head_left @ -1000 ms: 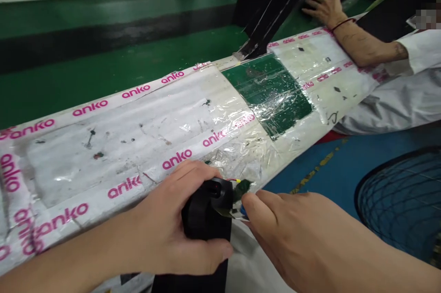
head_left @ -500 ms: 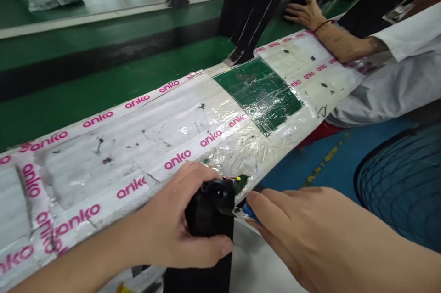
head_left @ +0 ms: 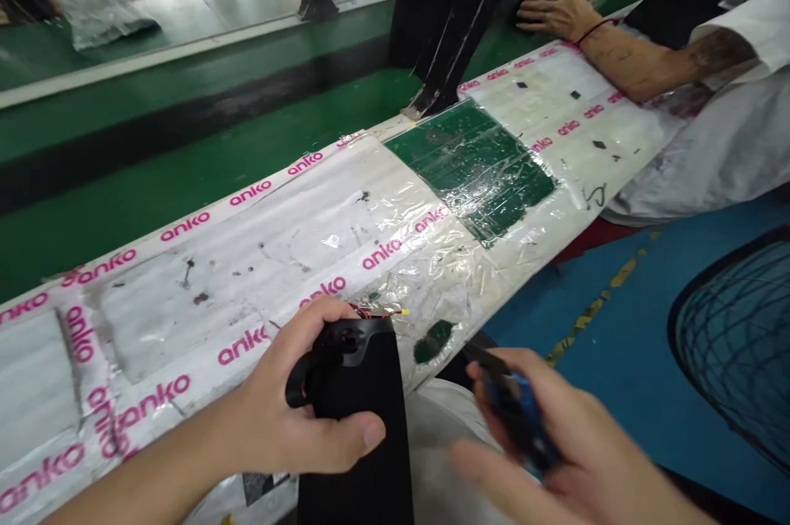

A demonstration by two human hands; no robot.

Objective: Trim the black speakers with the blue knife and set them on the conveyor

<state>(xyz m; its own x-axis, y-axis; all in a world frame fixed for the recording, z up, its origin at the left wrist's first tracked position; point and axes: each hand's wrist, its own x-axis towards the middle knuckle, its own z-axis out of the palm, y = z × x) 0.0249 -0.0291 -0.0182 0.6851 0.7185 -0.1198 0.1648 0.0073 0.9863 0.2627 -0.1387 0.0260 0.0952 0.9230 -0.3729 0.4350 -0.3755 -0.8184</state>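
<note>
My left hand [head_left: 296, 414] grips a long black plastic part [head_left: 358, 410] at the near edge of the bench, thumb across its front; thin red and yellow wires [head_left: 386, 313] stick out at its top end. My right hand [head_left: 543, 451] is curled around a small tool with a blue handle [head_left: 522, 414] and a dark tip, held a little to the right of the black part and apart from it. The right hand is blurred by motion.
The bench [head_left: 216, 262] is wrapped in clear film and pink "anko" tape, with a green patch [head_left: 472, 167]. A co-worker in a white coat rests a forearm [head_left: 635, 64] on it at the far right, hand on a black part. A wire fan guard [head_left: 741, 344] lies at right.
My right hand has pulled back from the top of the black part, down and to the right, with the blue-handled tool. My left hand has shifted the black part slightly left.
</note>
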